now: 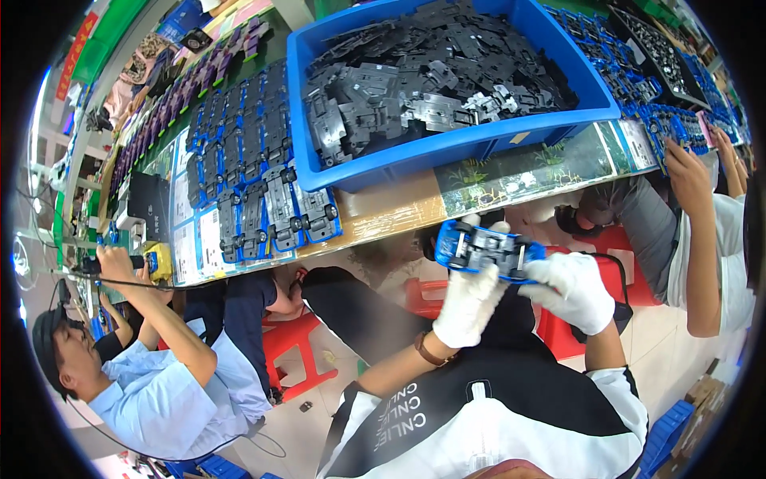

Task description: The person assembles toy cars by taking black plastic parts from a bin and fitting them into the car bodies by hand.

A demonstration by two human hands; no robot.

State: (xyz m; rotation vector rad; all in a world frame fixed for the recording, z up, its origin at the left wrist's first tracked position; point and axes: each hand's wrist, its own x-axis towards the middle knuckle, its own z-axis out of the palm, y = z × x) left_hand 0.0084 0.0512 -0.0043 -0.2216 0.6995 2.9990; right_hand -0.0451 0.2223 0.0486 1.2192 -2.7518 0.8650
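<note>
A blue toy car (488, 254) is held upside down in front of my body, its underside with black wheels and a dark base plate facing up. Wearing a white glove, my left hand (467, 307) grips it from below, with the thumb on the underside. Also gloved in white, my right hand (576, 292) has its bent fingers closed at the car's right end; the fingertips are partly hidden and slightly blurred. Beyond the hands, a large blue bin (383, 168) stands on the table, filled with black plastic base plates (439, 108).
Rows of upturned blue toy cars (275, 207) lie left of the bin; more (670, 124) are at the right. The table's front edge (391, 226) carries brown tape. A co-worker in light blue (183, 383) handles a dark tool at left; another (702, 231) sits right. Red stools (299, 351) stand below.
</note>
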